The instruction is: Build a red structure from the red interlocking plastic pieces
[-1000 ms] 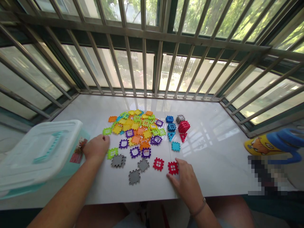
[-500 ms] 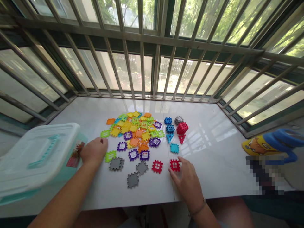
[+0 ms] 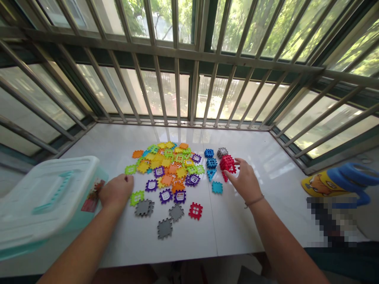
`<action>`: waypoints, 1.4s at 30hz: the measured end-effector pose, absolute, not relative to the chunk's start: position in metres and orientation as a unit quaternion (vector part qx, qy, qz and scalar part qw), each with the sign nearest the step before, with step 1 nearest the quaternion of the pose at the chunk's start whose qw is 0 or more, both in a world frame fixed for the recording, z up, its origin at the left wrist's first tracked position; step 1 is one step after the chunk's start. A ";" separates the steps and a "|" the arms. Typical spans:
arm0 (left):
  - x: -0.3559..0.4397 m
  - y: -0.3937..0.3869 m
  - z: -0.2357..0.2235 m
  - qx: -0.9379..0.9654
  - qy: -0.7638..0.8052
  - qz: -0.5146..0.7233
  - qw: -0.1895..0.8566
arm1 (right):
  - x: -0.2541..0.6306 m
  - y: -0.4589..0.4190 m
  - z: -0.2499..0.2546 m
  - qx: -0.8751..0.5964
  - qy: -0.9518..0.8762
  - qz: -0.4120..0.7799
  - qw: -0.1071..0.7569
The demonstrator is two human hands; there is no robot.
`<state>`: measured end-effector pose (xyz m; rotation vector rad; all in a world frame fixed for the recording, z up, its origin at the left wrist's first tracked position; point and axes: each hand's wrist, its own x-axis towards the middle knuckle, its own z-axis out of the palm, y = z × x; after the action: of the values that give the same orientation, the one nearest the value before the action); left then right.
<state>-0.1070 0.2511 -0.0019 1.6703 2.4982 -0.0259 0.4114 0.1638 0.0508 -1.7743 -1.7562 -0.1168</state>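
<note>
My right hand is at the red block cube right of the tile pile, its fingers pinched on a red square tile held against the cube. My left hand rests on the white tabletop with its fingers curled, beside a green tile and another green tile. One red tile lies flat near the front. Three grey tiles lie left of it. A pile of yellow, orange, green and purple tiles fills the middle.
A white-lidded teal storage box stands at the left edge by my left forearm. Blue blocks, a grey block and a flat blue tile lie by the cube. Window bars close the back. A yellow and blue toy lies right.
My right hand picked up the red tile at the front and carried it up and away to the red cube. My left hand stayed in place.
</note>
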 end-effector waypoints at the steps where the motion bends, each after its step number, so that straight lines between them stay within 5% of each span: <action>1: -0.107 0.251 -0.002 0.555 0.829 -0.009 0.067 | 0.415 0.172 0.051 -0.673 -0.670 -0.046 0.311; 42: -0.106 0.251 0.000 0.549 0.833 -0.020 0.063 | 0.454 0.225 0.055 -0.664 -0.713 0.038 0.221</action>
<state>-0.1058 0.2511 -0.0001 1.6590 2.5166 -0.0613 0.4541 0.2253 0.0548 -1.8345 -1.9716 0.1045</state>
